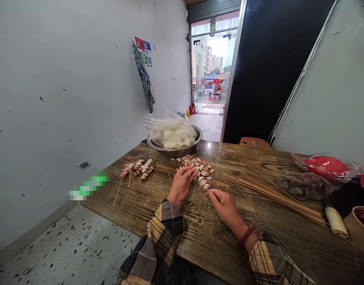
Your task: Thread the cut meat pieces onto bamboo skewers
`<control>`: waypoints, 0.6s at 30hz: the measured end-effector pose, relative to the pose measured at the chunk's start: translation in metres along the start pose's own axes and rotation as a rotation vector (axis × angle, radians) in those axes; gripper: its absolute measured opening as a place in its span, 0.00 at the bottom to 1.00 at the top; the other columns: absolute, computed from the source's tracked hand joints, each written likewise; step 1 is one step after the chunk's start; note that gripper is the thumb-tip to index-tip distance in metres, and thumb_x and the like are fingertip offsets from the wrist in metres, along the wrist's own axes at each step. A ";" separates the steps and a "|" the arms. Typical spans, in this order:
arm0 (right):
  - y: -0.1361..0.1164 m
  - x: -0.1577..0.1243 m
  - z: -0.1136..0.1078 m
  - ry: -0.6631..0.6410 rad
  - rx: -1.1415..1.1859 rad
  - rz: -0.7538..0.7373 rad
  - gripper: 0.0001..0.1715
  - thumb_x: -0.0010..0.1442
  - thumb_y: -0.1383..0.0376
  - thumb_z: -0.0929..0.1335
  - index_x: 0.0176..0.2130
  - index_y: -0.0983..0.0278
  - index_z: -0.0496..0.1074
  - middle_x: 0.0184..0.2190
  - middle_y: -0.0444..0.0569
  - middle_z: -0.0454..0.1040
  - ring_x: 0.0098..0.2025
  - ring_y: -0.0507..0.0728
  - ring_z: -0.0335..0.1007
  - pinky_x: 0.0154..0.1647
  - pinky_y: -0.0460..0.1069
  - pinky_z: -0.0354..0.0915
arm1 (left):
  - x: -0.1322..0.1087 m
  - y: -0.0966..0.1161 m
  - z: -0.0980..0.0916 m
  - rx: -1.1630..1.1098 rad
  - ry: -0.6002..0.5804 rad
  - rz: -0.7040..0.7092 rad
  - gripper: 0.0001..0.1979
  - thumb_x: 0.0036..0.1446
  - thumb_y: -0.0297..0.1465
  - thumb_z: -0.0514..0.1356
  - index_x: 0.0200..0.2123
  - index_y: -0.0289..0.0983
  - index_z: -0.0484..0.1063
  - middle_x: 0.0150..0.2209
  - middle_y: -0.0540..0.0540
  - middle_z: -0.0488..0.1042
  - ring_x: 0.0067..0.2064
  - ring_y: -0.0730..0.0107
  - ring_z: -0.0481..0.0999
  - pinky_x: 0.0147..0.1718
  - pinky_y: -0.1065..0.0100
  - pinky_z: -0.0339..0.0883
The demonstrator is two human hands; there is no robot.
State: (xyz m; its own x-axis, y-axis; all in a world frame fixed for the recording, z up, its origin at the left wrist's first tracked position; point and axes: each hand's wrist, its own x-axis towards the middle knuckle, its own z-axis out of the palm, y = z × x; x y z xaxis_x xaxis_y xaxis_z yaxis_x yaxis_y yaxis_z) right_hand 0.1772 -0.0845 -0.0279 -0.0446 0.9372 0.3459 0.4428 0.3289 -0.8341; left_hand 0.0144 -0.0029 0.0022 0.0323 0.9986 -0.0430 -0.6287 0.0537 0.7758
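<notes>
My right hand point(225, 206) is closed on a thin wooden skewer, pinching it just below several garlic cloves point(203, 182) threaded on it. At the other end of that skewer, my left hand point(182, 185) has its fingers pinched together around a garlic clove point(194, 171). Right behind the hands lies a heap of loose garlic cloves point(190, 160), pinkish and unpeeled. To the left, finished-looking skewers of garlic point(137, 168) lie side by side, their bare sticks pointing toward me.
A metal basin point(158, 151) with a plastic bag of pale stuff point(176, 136) stands at the table's back. Bare skewers point(277, 194) fan out on the right, near a grey cloth point(303, 185), a red item in plastic point(327, 167) and a tub point(358, 225).
</notes>
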 end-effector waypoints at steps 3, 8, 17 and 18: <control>0.001 -0.001 0.000 -0.030 0.008 -0.008 0.21 0.63 0.57 0.60 0.35 0.65 0.77 0.28 0.46 0.77 0.31 0.55 0.71 0.32 0.46 0.61 | -0.002 -0.001 0.001 -0.015 0.000 -0.008 0.09 0.46 0.20 0.67 0.30 0.31 0.70 0.34 0.43 0.77 0.41 0.68 0.79 0.42 0.71 0.71; 0.004 -0.003 0.000 -0.073 -0.009 -0.011 0.21 0.63 0.57 0.60 0.36 0.65 0.77 0.29 0.47 0.78 0.31 0.55 0.71 0.33 0.47 0.62 | -0.004 -0.002 0.004 -0.002 -0.002 -0.015 0.09 0.48 0.22 0.66 0.30 0.32 0.68 0.32 0.43 0.77 0.39 0.65 0.80 0.45 0.66 0.71; 0.001 -0.004 -0.003 -0.059 -0.046 -0.022 0.21 0.63 0.58 0.60 0.36 0.65 0.77 0.24 0.45 0.74 0.26 0.53 0.67 0.28 0.45 0.59 | -0.007 0.000 0.003 0.110 -0.055 -0.058 0.07 0.54 0.29 0.63 0.34 0.31 0.70 0.36 0.38 0.78 0.37 0.65 0.80 0.37 0.68 0.70; 0.001 -0.004 -0.003 -0.055 -0.047 -0.026 0.20 0.63 0.58 0.60 0.35 0.65 0.77 0.24 0.45 0.75 0.26 0.53 0.67 0.29 0.45 0.59 | -0.007 0.000 0.003 0.111 -0.054 -0.062 0.06 0.54 0.29 0.63 0.33 0.31 0.70 0.36 0.38 0.78 0.37 0.65 0.79 0.37 0.68 0.70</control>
State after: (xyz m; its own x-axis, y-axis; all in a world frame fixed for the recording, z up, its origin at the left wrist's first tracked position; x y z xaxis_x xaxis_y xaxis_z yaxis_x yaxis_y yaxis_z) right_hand 0.1808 -0.0879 -0.0286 -0.1054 0.9339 0.3417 0.4824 0.3484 -0.8037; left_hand 0.0166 -0.0101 0.0048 0.1120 0.9918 -0.0609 -0.5342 0.1118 0.8379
